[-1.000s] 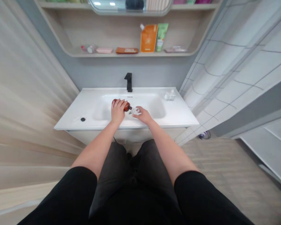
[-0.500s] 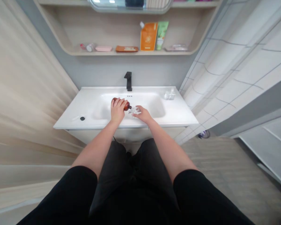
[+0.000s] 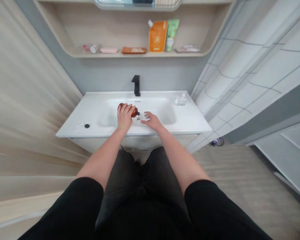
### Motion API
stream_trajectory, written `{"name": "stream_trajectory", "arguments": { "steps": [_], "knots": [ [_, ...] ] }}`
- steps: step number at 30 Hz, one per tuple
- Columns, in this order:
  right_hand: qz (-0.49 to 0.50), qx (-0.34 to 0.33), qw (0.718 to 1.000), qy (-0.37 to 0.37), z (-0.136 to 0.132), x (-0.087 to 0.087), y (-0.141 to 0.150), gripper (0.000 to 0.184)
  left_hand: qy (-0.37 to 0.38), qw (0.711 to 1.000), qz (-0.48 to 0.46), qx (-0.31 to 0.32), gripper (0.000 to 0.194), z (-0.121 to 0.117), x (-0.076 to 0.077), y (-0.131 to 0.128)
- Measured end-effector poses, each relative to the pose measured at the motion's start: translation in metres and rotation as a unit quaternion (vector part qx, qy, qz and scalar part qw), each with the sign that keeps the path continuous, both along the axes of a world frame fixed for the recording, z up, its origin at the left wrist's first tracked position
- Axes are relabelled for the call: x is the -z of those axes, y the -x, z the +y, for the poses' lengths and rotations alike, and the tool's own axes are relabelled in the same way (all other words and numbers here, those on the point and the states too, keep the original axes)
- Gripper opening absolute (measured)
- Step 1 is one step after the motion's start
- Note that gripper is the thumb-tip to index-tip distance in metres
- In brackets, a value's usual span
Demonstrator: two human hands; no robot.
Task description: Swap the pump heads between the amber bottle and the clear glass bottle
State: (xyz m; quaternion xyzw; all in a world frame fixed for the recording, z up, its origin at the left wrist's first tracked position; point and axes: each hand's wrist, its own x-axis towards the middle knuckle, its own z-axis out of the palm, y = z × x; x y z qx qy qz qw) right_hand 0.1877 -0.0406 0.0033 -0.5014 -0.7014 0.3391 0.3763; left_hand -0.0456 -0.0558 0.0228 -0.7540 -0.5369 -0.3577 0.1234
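My left hand (image 3: pixel 125 116) is wrapped round a reddish-brown bottle (image 3: pixel 134 112), tipped nearly on its side with its dark neck pointing right. The neck is at the mouth of a small clear container (image 3: pixel 143 117); whether they touch I cannot tell. My right hand (image 3: pixel 151 121) grips that clear container between thumb and fingers. Both are held over the front part of the white sink (image 3: pixel 167 113). Any liquid passing between them is too small to make out. A round black cap (image 3: pixel 87 126) lies on the counter to the left.
A black faucet (image 3: pixel 136 85) rises behind the basin. Clear bottles (image 3: pixel 181 99) stand on the counter's back right. Above, a shelf (image 3: pixel 110 55) carries an orange pouch (image 3: pixel 158 36), a green tube (image 3: pixel 172 35) and smaller items. A curtain (image 3: pixel 27 100) hangs at the left.
The view has shifted slightly. Both hands keep their hold, and the bottle stays tipped toward the clear container, with little visible movement.
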Motion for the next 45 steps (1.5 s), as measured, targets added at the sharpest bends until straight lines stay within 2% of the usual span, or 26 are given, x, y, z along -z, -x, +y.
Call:
{"name": "stream_trajectory", "arguments": {
  "steps": [17, 33, 45],
  "knots": [
    [0.004, 0.004, 1.000, 0.000, 0.004, 0.006, 0.000, 0.080, 0.020, 1.000, -0.014, 0.014, 0.058, -0.002, -0.003, -0.001],
    [-0.011, 0.008, 1.000, -0.003, 0.001, 0.002, -0.002, 0.074, 0.032, 0.999, -0.013, 0.017, 0.058, -0.008, -0.011, -0.004],
    [-0.015, 0.008, 1.000, -0.010, 0.001, 0.001, -0.003, 0.073, 0.026, 1.000, -0.003, 0.014, 0.056, -0.007, -0.009, -0.002]
  ]
}}
